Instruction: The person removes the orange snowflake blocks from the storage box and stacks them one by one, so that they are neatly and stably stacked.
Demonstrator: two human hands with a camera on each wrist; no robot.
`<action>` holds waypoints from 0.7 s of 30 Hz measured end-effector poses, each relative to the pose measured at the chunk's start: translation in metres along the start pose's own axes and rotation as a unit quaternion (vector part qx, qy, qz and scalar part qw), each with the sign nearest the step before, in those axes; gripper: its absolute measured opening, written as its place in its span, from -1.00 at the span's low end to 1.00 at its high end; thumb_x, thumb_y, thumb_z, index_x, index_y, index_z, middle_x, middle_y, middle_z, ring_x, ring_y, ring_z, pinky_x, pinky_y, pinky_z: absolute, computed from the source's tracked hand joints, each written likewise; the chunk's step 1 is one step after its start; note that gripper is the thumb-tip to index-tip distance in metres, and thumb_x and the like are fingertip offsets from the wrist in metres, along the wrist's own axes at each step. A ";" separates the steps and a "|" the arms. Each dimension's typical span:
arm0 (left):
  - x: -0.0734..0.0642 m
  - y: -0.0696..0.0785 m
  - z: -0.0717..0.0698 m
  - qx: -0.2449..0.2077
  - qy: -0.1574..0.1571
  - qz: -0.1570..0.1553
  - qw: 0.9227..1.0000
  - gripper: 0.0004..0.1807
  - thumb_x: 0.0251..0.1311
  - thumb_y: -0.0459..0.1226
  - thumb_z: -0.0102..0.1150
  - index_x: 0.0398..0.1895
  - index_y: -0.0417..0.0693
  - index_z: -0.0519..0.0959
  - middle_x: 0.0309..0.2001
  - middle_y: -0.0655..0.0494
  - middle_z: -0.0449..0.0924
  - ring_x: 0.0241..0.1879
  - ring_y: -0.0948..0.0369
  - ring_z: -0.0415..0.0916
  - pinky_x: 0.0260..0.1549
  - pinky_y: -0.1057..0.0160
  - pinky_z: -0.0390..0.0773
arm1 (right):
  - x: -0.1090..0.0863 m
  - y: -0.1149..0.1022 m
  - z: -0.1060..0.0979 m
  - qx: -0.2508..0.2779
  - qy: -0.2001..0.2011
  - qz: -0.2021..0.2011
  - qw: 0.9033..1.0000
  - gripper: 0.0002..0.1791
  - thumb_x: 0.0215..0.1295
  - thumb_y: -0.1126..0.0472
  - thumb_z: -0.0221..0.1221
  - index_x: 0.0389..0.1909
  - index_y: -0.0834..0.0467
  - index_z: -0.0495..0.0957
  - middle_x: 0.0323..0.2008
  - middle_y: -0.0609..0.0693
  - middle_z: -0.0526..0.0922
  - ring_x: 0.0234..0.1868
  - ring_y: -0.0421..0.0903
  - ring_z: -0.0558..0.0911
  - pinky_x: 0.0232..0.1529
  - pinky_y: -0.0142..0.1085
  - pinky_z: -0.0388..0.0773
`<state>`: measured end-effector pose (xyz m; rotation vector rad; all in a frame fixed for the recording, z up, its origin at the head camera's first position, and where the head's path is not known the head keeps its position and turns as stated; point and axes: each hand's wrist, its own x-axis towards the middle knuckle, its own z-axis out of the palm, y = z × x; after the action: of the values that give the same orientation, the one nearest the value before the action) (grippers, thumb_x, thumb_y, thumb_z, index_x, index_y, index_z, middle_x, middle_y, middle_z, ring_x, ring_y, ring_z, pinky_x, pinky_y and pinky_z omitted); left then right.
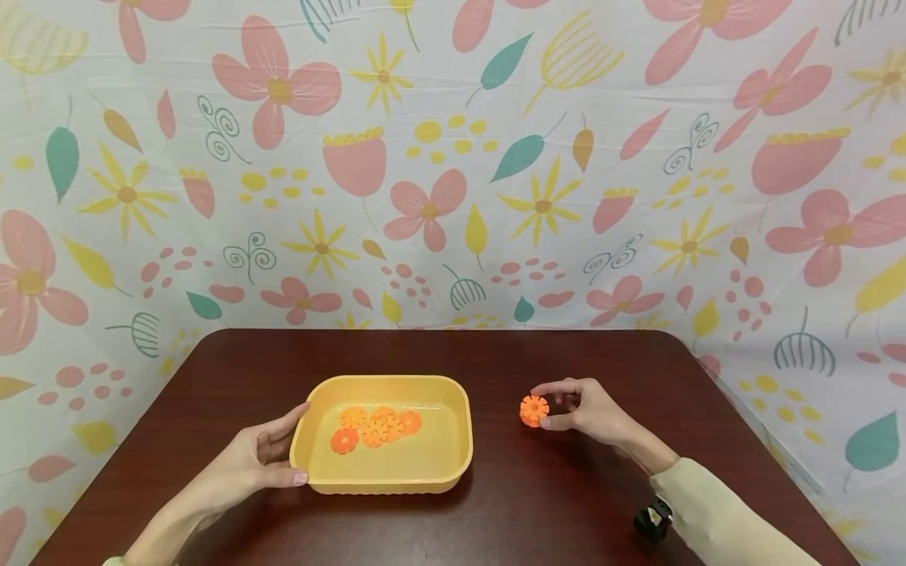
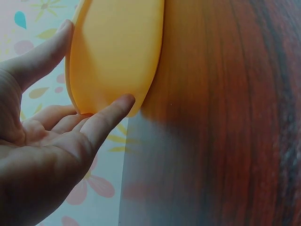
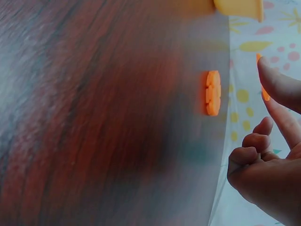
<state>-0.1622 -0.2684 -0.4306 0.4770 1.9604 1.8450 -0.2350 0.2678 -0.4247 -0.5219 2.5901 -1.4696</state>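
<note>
In the head view my left hand point(image 1: 244, 464) grips the left end of a yellow plastic tray point(image 1: 382, 485), thumb by the front corner and a forefinger farther back along the rim. The left wrist view shows the same fingers against the outer wall of the tray point(image 2: 117, 52). To the tray's right, my right hand point(image 1: 591, 410) pinches an orange notched disc point(image 1: 534, 406) between thumb and forefinger, the other fingers curled in. Seen edge-on in the right wrist view, that disc point(image 3: 265, 93) is apart from a short stack of orange discs point(image 3: 213, 94) on the table.
Several orange notched discs point(image 1: 375, 431) lie on the tray's floor, some overlapping. The dark red-brown wooden table point(image 1: 538, 519) meets a flower-patterned cloth point(image 1: 425, 102) at the back and sides. A black device point(image 1: 653, 520) is strapped at the right wrist.
</note>
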 end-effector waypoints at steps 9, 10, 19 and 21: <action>0.001 0.000 0.000 -0.005 0.003 0.000 1.000 0.05 0.33 -0.50 0.32 0.70 -0.28 -0.16 0.57 -0.51 -0.04 0.27 -0.20 0.54 0.05 0.09 0.67 | -0.001 0.008 -0.003 -0.008 0.005 0.020 1.000 -0.50 0.12 0.34 0.54 0.13 0.25 0.73 -0.27 0.15 0.48 -0.26 0.03 0.37 -0.36 -0.29 0.32; 0.001 0.000 0.000 -0.005 0.004 0.000 1.000 0.05 0.33 -0.50 0.33 0.70 -0.29 -0.16 0.58 -0.50 -0.05 0.28 -0.20 0.53 0.05 0.09 0.67 | 0.000 0.009 -0.003 -0.008 0.005 0.021 1.000 -0.50 0.12 0.34 0.54 0.13 0.25 0.73 -0.28 0.16 0.48 -0.27 0.03 0.37 -0.36 -0.29 0.31; 0.000 0.001 0.000 0.004 0.002 -0.002 1.000 0.05 0.33 -0.49 0.33 0.71 -0.26 -0.15 0.56 -0.51 0.01 0.27 -0.18 0.54 0.03 0.10 0.67 | 0.002 0.013 0.000 -0.017 -0.003 0.030 0.999 -0.51 0.12 0.35 0.54 0.12 0.26 0.73 -0.26 0.14 0.51 -0.22 0.06 0.38 -0.33 -0.27 0.33; 0.000 0.001 0.000 0.005 0.003 -0.003 1.000 0.05 0.33 -0.48 0.33 0.71 -0.25 -0.15 0.55 -0.51 0.04 0.26 -0.17 0.55 0.03 0.10 0.67 | 0.003 0.013 0.001 -0.021 -0.004 0.030 0.999 -0.51 0.12 0.34 0.54 0.12 0.26 0.74 -0.25 0.13 0.51 -0.22 0.06 0.38 -0.32 -0.26 0.34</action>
<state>-0.1621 -0.2686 -0.4299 0.4686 1.9734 1.8348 -0.2406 0.2724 -0.4364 -0.4493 2.6128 -1.3940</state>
